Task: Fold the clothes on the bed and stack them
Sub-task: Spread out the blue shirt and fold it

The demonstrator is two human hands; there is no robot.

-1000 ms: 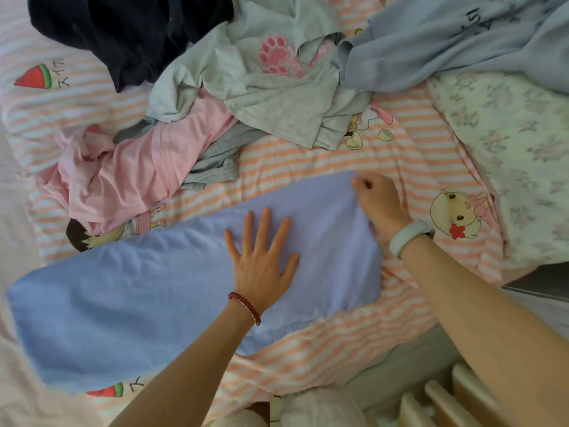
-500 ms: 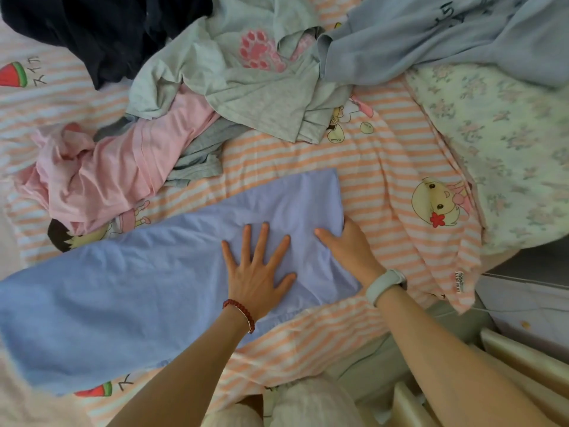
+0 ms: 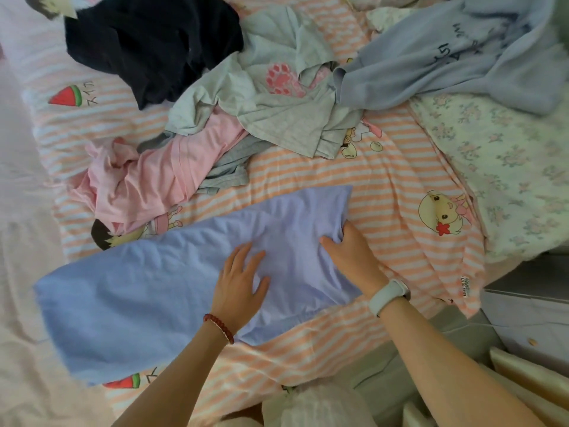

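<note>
I see the blue garment (image 3: 172, 291) spread on the bed under both hands: my left hand (image 3: 238, 285) presses flat, my right hand (image 3: 351, 257) bunches its right edge. It looks light and floppy; I'd grip that edge.

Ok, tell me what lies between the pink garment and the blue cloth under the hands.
In the head view, only a strip of striped bedsheet separates the pink garment from the blue cloth.

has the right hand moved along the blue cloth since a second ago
Yes. The right hand has come back from the far right corner of the blue garment toward the person, along its right edge, and now grips that edge.
</note>
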